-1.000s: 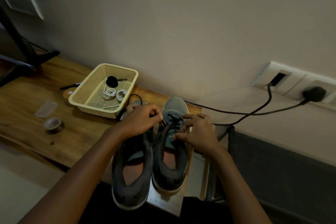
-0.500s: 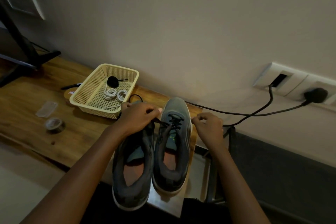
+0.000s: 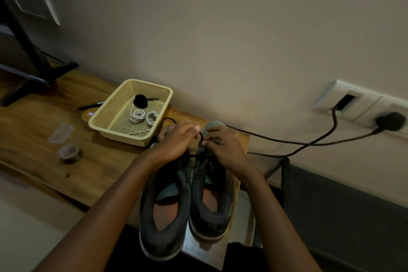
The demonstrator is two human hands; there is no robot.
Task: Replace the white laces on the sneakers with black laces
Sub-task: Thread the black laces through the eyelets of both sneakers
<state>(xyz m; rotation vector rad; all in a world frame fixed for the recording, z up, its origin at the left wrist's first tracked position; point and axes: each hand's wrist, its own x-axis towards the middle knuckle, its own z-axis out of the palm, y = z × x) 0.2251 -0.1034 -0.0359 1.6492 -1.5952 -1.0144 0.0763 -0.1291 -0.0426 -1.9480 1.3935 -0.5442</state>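
Two dark grey sneakers stand side by side on the wooden table, heels toward me: the left sneaker and the right sneaker. A black lace runs across the right sneaker's eyelets. My left hand and my right hand meet above the right sneaker's toe end, each pinching an end of the black lace between curled fingers. In the cream basket lie two coiled white laces and a rolled black lace.
A tape roll and a clear plastic piece lie left on the table. A pen sits behind the basket. Black cables run from wall sockets at the right. A black stand stands far left.
My hands had pulled the lace ends apart to either side; now they have come together above the right sneaker's toe end, both still holding the black lace.
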